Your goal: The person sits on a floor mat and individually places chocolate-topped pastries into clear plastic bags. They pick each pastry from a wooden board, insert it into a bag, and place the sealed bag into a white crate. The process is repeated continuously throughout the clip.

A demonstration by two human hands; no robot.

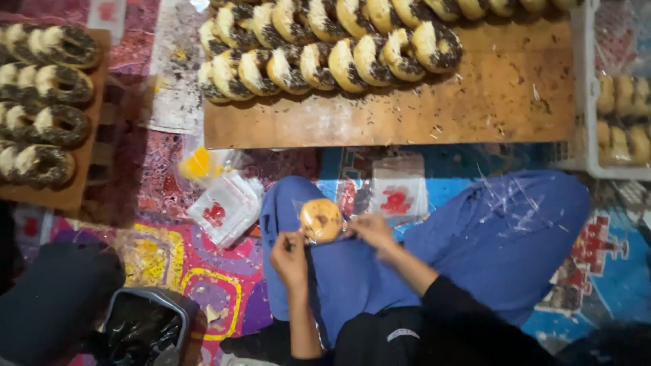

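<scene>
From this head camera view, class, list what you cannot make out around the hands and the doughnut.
- Left hand: fingertips blurred, grip unclear.
- Right hand: fingertips hidden behind the doughnut.
- Clear bag: edges too faint.
- White crate: cut off by right edge.
- Top doughnut row: cut off by top edge.

Wooden board (407, 112) bearing two rows of sprinkled doughnuts (325, 64). Second board (85, 152) of doughnuts at left; white crate (582, 88) at right. Stack of clear bags (227, 207) on patterned mat (176, 261).

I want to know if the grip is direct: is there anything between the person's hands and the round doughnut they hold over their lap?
Yes. A clear plastic bag wraps the round golden doughnut, so the left hand and right hand pinch the plastic, not the doughnut. Nothing else visible lies between them.
</scene>
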